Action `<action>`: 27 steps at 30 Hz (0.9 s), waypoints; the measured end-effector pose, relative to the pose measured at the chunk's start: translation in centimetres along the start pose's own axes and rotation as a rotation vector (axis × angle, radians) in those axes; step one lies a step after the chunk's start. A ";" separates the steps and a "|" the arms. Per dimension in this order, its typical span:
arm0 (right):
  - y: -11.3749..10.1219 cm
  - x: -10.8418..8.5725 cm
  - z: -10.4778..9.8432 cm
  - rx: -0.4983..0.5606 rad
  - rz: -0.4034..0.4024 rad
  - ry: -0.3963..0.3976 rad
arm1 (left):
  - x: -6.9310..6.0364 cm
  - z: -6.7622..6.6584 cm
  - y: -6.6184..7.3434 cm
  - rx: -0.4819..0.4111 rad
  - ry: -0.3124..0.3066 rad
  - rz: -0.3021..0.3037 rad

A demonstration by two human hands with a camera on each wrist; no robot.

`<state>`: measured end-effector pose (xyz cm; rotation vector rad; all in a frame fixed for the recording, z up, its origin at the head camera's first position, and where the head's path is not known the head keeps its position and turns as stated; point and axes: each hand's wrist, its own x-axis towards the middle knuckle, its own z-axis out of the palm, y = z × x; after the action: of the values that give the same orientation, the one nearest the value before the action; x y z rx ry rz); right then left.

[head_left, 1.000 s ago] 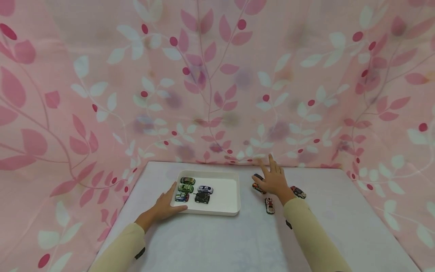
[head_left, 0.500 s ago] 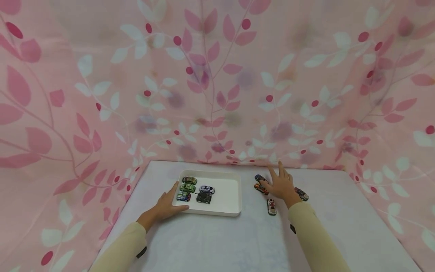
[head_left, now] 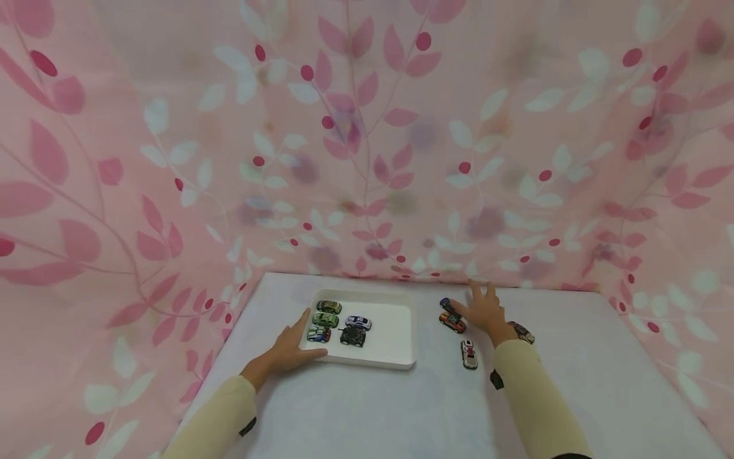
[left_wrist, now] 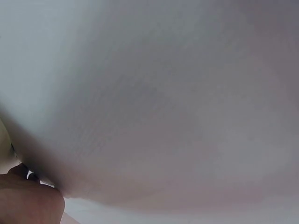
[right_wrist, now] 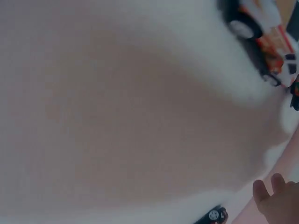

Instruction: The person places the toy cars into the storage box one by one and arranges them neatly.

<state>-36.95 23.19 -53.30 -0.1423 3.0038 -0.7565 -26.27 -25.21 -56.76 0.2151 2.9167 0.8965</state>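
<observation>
My left hand lies against the left front corner of a white tray, fingers along its left side and thumb at the front rim. Several toy cars stand inside, among them a green one, a white one and a black one. To the right of the tray, my right hand has its fingers spread above the cloth. Its thumb is at a blue toy car, partly covering it; whether they touch I cannot tell. An orange toy car sits just in front of the blue one.
A white-and-red toy car lies nearer the front. Another toy car shows partly behind the right wrist. White cloth covers the table, and a pink leaf-patterned curtain stands along its back edge and sides.
The right hand has come down, its thumb now over the blue car's right end. The left hand stays at the tray. The whole head view has shifted slightly.
</observation>
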 end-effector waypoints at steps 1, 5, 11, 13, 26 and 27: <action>0.3 0.1 0.2 0.019 0.020 -0.007 | 0.1 0.3 0.0 -0.005 -0.007 -0.003; 1.4 0.5 1.2 0.081 0.051 -0.018 | 0.0 1.1 0.2 -0.031 -0.021 -0.017; 1.9 1.1 1.6 0.333 0.035 -0.078 | -0.3 1.2 0.5 -0.026 -0.008 -0.027; 1.8 1.2 1.5 0.378 0.038 -0.102 | -0.4 0.9 0.6 -0.028 -0.007 -0.037; 1.7 1.8 2.0 0.442 0.082 -0.162 | -0.1 -0.3 0.5 -0.006 -0.012 -0.048; 1.6 1.7 2.0 0.446 0.077 -0.157 | -0.1 -0.3 0.4 -0.007 -0.011 -0.051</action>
<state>-38.67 23.46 -55.90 -0.0653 2.6005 -1.3097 -26.17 -25.00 -56.29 0.1446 2.8950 0.8947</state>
